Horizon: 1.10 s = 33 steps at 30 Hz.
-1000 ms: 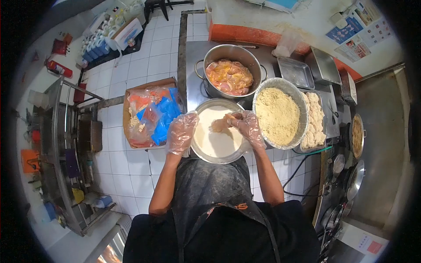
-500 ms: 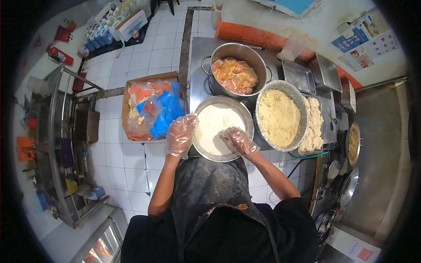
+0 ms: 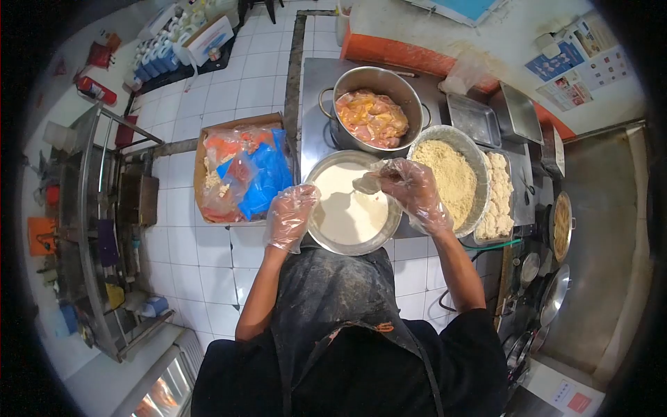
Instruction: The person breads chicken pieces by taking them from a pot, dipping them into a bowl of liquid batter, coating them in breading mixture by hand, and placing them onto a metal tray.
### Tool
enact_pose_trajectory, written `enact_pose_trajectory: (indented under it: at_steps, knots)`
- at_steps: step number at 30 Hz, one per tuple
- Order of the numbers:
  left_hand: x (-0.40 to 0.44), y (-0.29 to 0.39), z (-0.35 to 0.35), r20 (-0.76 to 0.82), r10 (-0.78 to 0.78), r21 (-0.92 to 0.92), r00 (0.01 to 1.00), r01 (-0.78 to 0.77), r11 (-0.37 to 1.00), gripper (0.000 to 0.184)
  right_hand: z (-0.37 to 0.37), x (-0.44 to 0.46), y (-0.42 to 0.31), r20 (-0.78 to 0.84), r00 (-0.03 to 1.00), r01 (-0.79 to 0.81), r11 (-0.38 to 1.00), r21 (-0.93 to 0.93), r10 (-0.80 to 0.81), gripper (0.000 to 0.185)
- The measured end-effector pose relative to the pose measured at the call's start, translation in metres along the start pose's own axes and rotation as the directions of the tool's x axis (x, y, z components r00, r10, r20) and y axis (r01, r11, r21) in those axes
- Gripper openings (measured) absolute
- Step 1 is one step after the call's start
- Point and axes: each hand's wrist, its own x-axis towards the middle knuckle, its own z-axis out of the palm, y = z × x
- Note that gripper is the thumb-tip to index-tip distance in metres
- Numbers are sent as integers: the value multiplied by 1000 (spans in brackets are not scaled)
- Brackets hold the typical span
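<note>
A metal bowl (image 3: 325,238) of pale, creamy liquid stands in front of me. At its left rim is my left hand (image 3: 292,214), in a clear plastic glove, its fingers closed on the edge. My right hand (image 3: 410,186), gloved too, hangs over the bowl's right side with fingers pinched; a pale, wet bit shows at the fingertips, too small to make out. Right of the bowl, partly behind my right hand, is a round pan of yellowish crumbly flour (image 3: 448,174). A deep pot (image 3: 340,132) behind the bowl holds raw meat pieces (image 3: 373,118).
Left of the bowl sits a cardboard box (image 3: 201,184) with plastic bags and a blue bag. A tray of coated pieces (image 3: 496,198) is right of the flour. Farther back are a metal tray (image 3: 474,119) and scissors (image 3: 529,191). Pans line the far right.
The piece held in my right hand a second ago went down to the liquid. Since then my right hand has risen and moved right, toward the flour pan. My left hand stays at the rim.
</note>
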Motion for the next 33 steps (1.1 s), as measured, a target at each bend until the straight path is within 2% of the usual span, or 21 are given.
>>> enact_pose_trajectory:
  at_steps: [3,6,9,18,21,22,24,27,30,33]
  knots:
    - [0,3,2,-15,15,-25,1000,-16,1000,19,2,2,-10,-12,997,75,997,-10,-75,17]
    - [0,3,2,-28,9,-50,1000,-11,999,18,4,3,-7,-13,999,49,998,41,-49,19]
    - [-1,2,0,-12,-27,-58,1000,26,998,19,2,4,-8,-4,998,63,997,-42,-63,22]
    - [-1,-1,0,16,-62,-121,998,63,991,22,3,4,-1,-9,994,111,993,-27,-111,21]
    - [0,2,-2,11,-2,-52,1000,2,999,22,9,3,1,-13,1000,-18,996,92,19,23]
    - [-1,3,-3,13,33,-12,999,-33,999,22,10,2,0,4,999,46,999,16,-46,22]
    - [-1,1,-1,36,3,-59,999,-1,998,22,10,4,-1,50,983,179,975,-132,-174,21]
    - [-3,5,0,35,-67,-121,997,70,990,21,15,3,4,-26,979,197,970,-142,-203,20]
    - [-4,2,1,43,-71,-123,997,76,989,21,9,2,-8,26,997,69,996,-57,-67,20]
    - [-6,0,0,18,-11,-5,1000,11,1000,22,8,0,-7,-98,993,71,989,127,-58,21]
